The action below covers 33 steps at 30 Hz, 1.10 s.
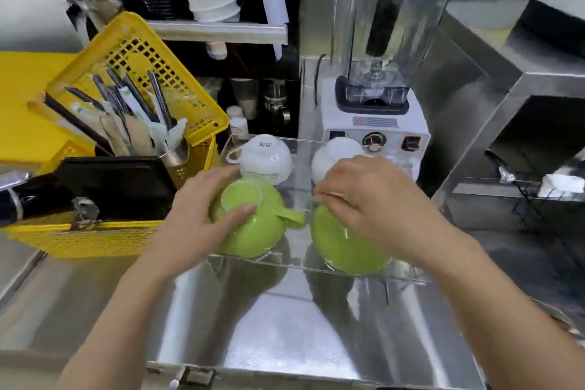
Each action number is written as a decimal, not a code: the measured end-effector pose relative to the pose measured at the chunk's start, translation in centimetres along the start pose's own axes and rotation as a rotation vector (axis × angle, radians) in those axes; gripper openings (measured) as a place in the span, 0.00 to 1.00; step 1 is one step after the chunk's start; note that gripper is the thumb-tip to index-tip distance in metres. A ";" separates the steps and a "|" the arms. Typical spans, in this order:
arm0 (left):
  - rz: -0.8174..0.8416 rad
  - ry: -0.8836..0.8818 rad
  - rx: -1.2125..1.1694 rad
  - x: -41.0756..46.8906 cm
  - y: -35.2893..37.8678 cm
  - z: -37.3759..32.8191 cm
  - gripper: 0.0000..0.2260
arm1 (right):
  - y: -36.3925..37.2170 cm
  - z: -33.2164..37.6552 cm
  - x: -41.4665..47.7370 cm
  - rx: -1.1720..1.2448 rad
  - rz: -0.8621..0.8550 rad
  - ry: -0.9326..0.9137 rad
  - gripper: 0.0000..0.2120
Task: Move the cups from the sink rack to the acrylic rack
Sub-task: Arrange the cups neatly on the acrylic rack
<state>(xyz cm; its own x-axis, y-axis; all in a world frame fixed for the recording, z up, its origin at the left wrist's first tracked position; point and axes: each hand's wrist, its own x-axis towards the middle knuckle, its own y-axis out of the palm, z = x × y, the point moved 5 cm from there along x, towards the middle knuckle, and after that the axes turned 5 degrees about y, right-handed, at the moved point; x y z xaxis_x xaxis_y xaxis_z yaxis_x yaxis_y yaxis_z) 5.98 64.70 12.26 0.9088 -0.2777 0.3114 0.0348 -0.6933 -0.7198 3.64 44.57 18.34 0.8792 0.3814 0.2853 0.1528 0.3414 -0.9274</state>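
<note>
Two green cups sit upside down at the front of the clear acrylic rack. My left hand grips the left green cup, thumb on its base; its handle points right. My right hand is closed over the top of the right green cup. Behind them stand two white cups, also upside down: one at back left with its handle to the left, one at back right, partly hidden by my right hand. The sink rack is out of view.
A yellow basket with a black tray and a holder of wrapped straws stands left of the rack. A white blender stands right behind it. A steel machine rises at the right. Steel counter lies in front.
</note>
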 end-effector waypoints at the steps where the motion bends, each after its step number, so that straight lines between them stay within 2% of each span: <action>1: 0.042 0.020 0.032 -0.1 0.2 0.4 0.31 | 0.7 0.8 0.3 -0.049 0.056 -0.005 0.15; 4: 0.092 0.005 0.017 -0.3 0.1 1.3 0.42 | 2.7 2.3 1.1 -0.183 0.168 0.015 0.14; 6: 0.108 -0.043 -0.022 -0.4 0.1 1.7 0.43 | 3.6 2.5 1.3 -0.240 0.228 0.060 0.15; 11: 0.148 -0.007 -0.022 -0.3 0.2 1.8 0.46 | 4.6 2.5 1.1 -0.312 0.264 0.118 0.15; 17: 0.176 -0.032 -0.091 -0.4 -0.1 1.7 0.36 | 5.2 2.5 0.9 -0.304 0.233 0.158 0.14; 24: 0.146 -0.030 -0.072 -0.4 -0.1 1.4 0.38 | 5.0 2.3 0.9 -0.286 0.206 0.174 0.12; 29: 0.132 0.053 -0.012 -0.5 -0.1 0.9 0.36 | 4.8 1.8 0.8 -0.241 0.189 0.211 0.14; 31: 0.061 0.061 -0.072 -0.1 -1.2 0.4 0.32 | 4.3 1.6 0.8 -0.175 0.148 0.238 0.15; 33: -0.028 0.055 -0.153 1.1 -2.6 0.1 0.24 | 3.3 1.4 1.2 -0.122 0.102 0.257 0.14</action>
<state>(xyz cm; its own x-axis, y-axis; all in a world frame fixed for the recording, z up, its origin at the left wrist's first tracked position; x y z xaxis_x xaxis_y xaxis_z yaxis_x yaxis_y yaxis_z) 6.88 66.24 14.43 0.8840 -0.2898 0.3669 -0.0075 -0.7934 -0.6086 4.59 47.34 15.93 0.9758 0.1732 0.1331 0.0974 0.2005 -0.9748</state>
